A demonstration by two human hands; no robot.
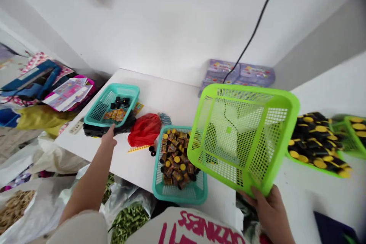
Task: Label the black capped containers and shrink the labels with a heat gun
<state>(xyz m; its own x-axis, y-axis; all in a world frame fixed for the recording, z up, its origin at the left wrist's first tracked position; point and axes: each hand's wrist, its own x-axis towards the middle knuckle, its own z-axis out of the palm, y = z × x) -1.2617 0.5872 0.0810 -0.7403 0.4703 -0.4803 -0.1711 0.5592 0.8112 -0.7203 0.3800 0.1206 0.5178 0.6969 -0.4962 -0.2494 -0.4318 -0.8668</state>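
My left hand (108, 138) reaches to the near rim of a teal basket (99, 122) at the left, with a finger over the edge and the others partly hidden. Inside that basket lie several black pieces (120, 102) and small orange printed packets (115, 115). My right hand (265, 202) is closed on the lower right corner of a lime green mesh basket (287, 145), tilted up above the table with nothing visible inside. Below and left of it stands a second teal basket (179, 197), holding many small black-and-yellow containers with printed wraps (177, 156).
A red plastic bag (145, 129) lies between the teal baskets, on the white table (162, 97). Purple printed boxes (254, 74) stand by the wall. More black-and-yellow containers (314, 137) fill a green basket at right. A black cable (261, 13) hangs down. Sacks (134, 217) crowd the floor.
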